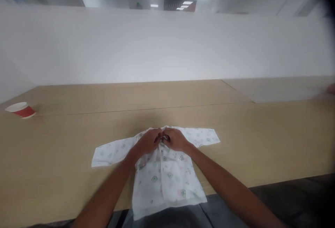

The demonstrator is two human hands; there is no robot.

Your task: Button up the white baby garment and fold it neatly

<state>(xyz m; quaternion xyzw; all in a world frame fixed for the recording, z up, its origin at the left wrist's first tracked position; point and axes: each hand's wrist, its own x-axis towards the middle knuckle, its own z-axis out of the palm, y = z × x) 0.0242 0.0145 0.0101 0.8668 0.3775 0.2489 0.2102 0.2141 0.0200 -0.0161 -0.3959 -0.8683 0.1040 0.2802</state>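
A small white shirt (170,179) with a green and pink print lies face up, its sleeves spread to both sides. Its lower hem hangs past the table's front edge. A placket runs down the middle of its front. At the collar, my left hand (150,140) is closed in a pinch on the fabric near the top of the placket. My right hand (176,139) pinches the shirt at the same spot, its fingertips almost meeting those of the left. Whatever small part lies between the fingertips is hidden.
The wooden table (261,140) has a seam running across it. At the far left a red and white paper cup (24,110) stands near that seam. A white partition (157,46) rises behind the table. Part of another person's hand (331,88) shows at the right edge.
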